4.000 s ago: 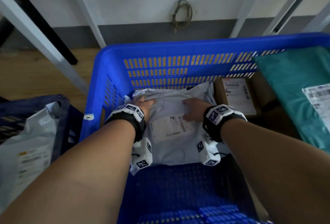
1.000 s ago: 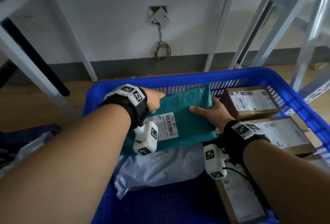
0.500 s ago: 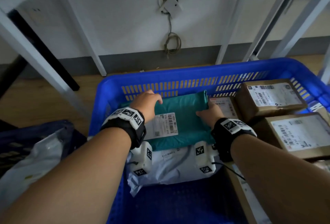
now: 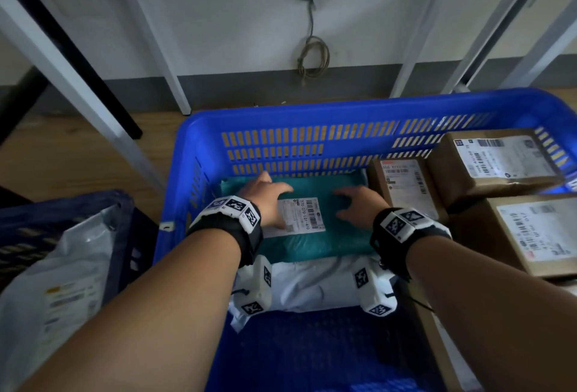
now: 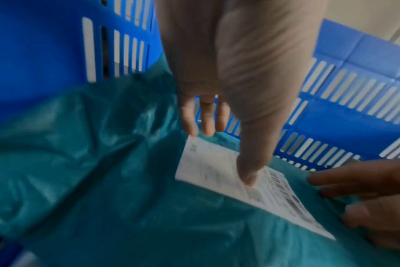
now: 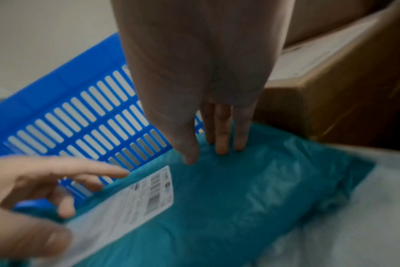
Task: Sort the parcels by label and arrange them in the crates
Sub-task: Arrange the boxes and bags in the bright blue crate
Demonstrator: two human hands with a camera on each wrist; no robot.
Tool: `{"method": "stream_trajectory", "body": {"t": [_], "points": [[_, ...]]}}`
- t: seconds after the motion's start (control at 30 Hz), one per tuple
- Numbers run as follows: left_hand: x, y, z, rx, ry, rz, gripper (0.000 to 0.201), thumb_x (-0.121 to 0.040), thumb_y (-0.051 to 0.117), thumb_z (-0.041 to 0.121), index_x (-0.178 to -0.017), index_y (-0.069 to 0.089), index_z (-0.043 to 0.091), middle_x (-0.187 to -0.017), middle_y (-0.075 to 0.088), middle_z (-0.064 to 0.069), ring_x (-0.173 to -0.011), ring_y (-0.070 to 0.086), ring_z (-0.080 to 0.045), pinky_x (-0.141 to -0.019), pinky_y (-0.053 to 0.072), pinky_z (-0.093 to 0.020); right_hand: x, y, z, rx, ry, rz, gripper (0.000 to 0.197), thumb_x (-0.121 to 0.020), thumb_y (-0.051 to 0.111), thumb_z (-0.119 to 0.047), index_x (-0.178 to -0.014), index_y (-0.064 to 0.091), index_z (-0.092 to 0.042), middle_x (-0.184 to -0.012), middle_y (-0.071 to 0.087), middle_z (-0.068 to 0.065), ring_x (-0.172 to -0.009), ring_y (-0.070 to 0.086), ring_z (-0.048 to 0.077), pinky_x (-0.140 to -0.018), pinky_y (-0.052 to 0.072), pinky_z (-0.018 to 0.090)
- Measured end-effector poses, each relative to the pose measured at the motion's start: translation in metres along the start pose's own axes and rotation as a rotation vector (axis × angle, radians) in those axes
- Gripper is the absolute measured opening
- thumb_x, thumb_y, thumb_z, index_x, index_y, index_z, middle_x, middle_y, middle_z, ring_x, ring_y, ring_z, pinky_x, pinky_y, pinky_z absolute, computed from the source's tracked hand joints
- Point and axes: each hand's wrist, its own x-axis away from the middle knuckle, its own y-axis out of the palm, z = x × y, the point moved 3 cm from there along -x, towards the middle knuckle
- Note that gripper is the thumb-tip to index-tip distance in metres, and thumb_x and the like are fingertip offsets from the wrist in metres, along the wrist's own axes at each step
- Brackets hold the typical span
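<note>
A teal parcel (image 4: 327, 243) with a white label (image 4: 304, 218) lies flat on a white parcel (image 4: 312, 288) in the far left of the blue crate (image 4: 312, 114). My left hand (image 4: 268, 196) rests on the teal parcel's left part with fingers straight, and its thumb touches the label (image 5: 217, 171). My right hand (image 4: 356, 204) lies spread on the parcel's right part. In the right wrist view its straight fingertips (image 6: 222, 150) press the teal parcel (image 6: 240, 198) near the crate's slotted wall. Neither hand grips anything.
Three brown cardboard boxes with labels (image 4: 406, 185) (image 4: 499, 163) (image 4: 537, 232) fill the crate's right side, close to my right hand. A dark crate (image 4: 62, 204) holding a grey bag parcel (image 4: 62, 282) stands to the left. White table legs and a wall rise behind.
The teal parcel, held raised a second ago, has come down onto the white parcel by the far wall. Both hands have released its edges and lie flat on top.
</note>
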Motion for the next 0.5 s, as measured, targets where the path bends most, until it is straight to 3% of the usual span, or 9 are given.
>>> {"method": "stream_trajectory", "body": {"t": [0.1, 0.23, 0.3, 0.37, 0.5], "points": [[0.001, 0.004, 0.015, -0.054, 0.036, -0.075, 0.076, -0.073, 0.078, 0.042, -0.14, 0.045, 0.032, -0.131, 0.037, -0.006, -0.119, 0.047, -0.027, -0.1, 0.045, -0.038, -0.002, 0.002, 0.004, -0.012, 0.006, -0.049, 0.052, -0.089, 0.061, -0.02, -0.14, 0.049, -0.022, -0.141, 0.051, 0.005, -0.125, 0.052, 0.022, -0.101, 0.043, 0.028], [-0.001, 0.019, 0.016, -0.117, -0.021, -0.216, 0.095, -0.072, 0.079, 0.043, -0.15, 0.026, 0.033, -0.141, 0.029, -0.008, -0.129, 0.041, -0.032, -0.106, 0.042, -0.04, 0.001, -0.005, 0.013, -0.126, -0.006, -0.017, 0.037, -0.089, 0.061, -0.014, -0.126, 0.063, -0.018, -0.127, 0.062, 0.006, -0.117, 0.058, 0.023, -0.096, 0.045, 0.028], [0.002, 0.019, 0.02, -0.113, -0.026, -0.219, 0.092, -0.076, 0.077, 0.042, -0.151, 0.024, 0.032, -0.143, 0.029, -0.01, -0.13, 0.04, -0.032, -0.107, 0.04, -0.039, 0.006, -0.016, 0.021, -0.207, 0.012, 0.082, 0.021, -0.087, 0.061, -0.012, -0.102, 0.072, -0.023, -0.114, 0.069, 0.007, -0.104, 0.064, 0.025, -0.092, 0.05, 0.03], [0.006, 0.013, 0.026, -0.096, -0.016, -0.184, 0.077, -0.085, 0.069, 0.038, -0.15, 0.03, 0.025, -0.145, 0.034, -0.011, -0.131, 0.041, -0.031, -0.107, 0.039, -0.037, 0.014, -0.034, 0.029, -0.245, 0.03, 0.215, 0.019, -0.085, 0.06, -0.011, -0.084, 0.072, -0.026, -0.102, 0.072, 0.01, -0.097, 0.066, 0.03, -0.088, 0.052, 0.033], [0.014, -0.002, 0.038, 0.069, 0.016, -0.086, 0.055, -0.092, 0.062, 0.029, -0.142, 0.045, 0.015, -0.147, 0.042, -0.008, -0.133, 0.042, -0.024, -0.107, 0.038, -0.032, 0.035, -0.073, 0.054, -0.181, 0.165, 0.464, 0.016, -0.085, 0.062, -0.017, -0.096, 0.073, -0.013, -0.106, 0.07, 0.012, -0.102, 0.062, 0.032, -0.082, 0.045, 0.029]]}}
